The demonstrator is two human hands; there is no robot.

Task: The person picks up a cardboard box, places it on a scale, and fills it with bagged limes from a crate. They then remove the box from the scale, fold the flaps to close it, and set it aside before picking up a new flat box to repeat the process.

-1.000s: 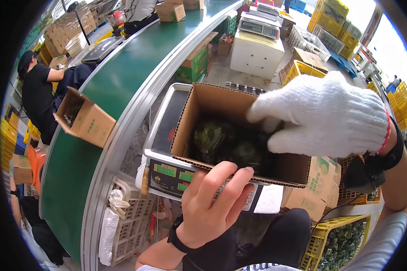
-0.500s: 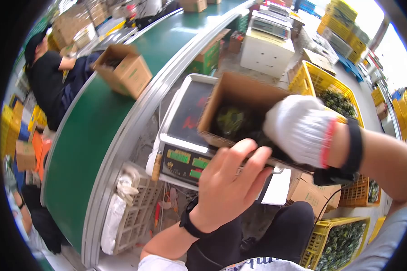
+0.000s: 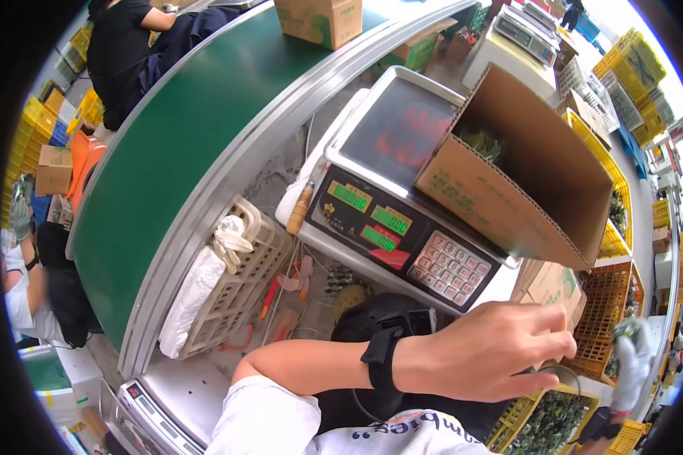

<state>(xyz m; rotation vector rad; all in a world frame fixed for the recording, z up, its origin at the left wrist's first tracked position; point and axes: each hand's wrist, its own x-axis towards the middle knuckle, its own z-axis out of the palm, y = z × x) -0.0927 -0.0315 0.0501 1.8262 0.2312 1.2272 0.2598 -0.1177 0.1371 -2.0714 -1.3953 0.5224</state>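
Note:
My left hand [image 3: 501, 350], bare with a black wristband, hovers in front of the scale's keypad and holds nothing; its fingers are apart and slightly bent. Far to the right, my right hand [image 3: 631, 368] wears a white knit glove and is closed around something small and greenish that I cannot make out. An open cardboard box [image 3: 501, 186] sits tilted on the right part of the digital scale [image 3: 391, 125], with some green leafy produce [image 3: 484, 144] inside. Green digits light the scale's display [image 3: 368, 216]. Neither hand touches the box.
A green conveyor belt [image 3: 159, 189] curves along the left, carrying another carton [image 3: 322, 21]. Below the scale stands a cream plastic basket [image 3: 239, 284]. Yellow crates [image 3: 535, 421] of greens and an orange crate [image 3: 603, 307] are at right. Co-workers [image 3: 121, 53] sit beyond the belt.
Both hands have left the box: my left hand moved right and down, my gloved right hand out to the right. The view turned, and the carton on the belt moved farther along.

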